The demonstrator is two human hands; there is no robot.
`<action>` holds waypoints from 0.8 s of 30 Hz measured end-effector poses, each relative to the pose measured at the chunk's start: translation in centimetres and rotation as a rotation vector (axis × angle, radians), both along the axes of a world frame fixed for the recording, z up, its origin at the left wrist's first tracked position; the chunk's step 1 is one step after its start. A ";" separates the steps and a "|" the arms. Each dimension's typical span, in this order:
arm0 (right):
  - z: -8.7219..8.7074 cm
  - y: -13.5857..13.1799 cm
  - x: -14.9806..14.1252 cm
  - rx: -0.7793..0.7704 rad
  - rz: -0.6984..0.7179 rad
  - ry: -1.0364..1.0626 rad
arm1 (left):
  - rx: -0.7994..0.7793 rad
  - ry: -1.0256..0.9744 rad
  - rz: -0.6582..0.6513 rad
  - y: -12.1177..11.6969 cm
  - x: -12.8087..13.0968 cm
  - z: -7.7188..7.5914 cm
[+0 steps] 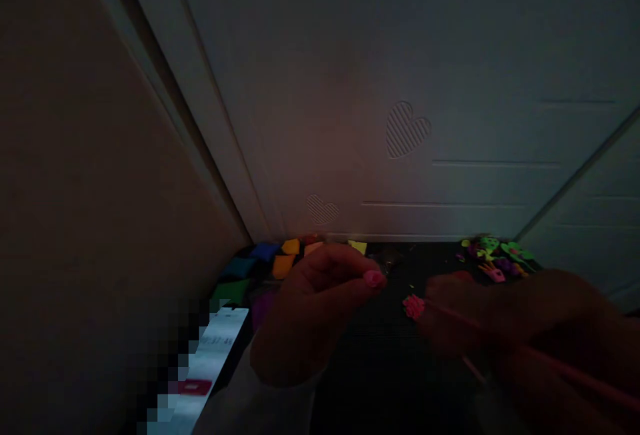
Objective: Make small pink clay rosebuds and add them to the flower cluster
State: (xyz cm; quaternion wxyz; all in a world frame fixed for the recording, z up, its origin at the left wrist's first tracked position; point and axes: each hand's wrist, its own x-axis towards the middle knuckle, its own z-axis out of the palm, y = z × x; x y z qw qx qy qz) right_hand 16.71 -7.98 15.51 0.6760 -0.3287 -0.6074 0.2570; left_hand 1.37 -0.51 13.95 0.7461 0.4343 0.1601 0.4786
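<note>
At the lower right: the right hand, dark and partly blurred, its fingers closed around a pink stick that slants across the hand.
Pink flower: ruffled, just at the fingertips of the right hand, by the end of the stick; whether it is fixed to the stick, I cannot tell.
Left hand: coming out of a pale sleeve, thumb and forefinger clamped on a pink roll.
Place of the roll: right at the tips of that thumb and forefinger, near the flower but apart from it.
Lit screen: left of the sleeve, partly blocked out by large squares.
Black table: under both hands.
Coloured packets: beyond the left hand, green, blue, orange and yellow, some partly hidden by it.
Small coloured pieces: heaped beyond the right hand.
Pale wall: behind everything, marked with a large striped heart and a smaller one.
</note>
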 end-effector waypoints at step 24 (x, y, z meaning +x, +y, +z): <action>-0.1 0.7 -2.2 0.084 -0.054 -0.017 | 0.056 -0.124 -0.162 -1.1 -0.1 0.3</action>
